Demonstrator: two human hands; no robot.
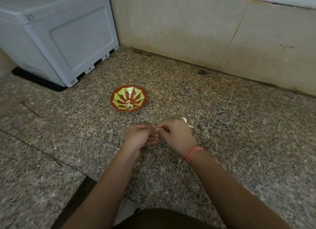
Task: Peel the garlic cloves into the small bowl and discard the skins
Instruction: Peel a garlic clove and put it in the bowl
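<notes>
Left hand [140,136], right hand [177,134] — fingertips together (curled)

Logged from head view: left hand [140,136] and right hand [176,134], both bare, with forearms [106,186] uncovered down to the lower frame edge. On right wrist, noted a thin band [194,152] of coral-pink thread: several strands side by side, loosely bunched, one lying slightly apart toward the forearm. At bottom centre, recorded a dark olive-brown garment [162,218], plain cloth with a rounded upper edge and a small dark fold at its left end. Fingernail detail too blurred to record.
</notes>
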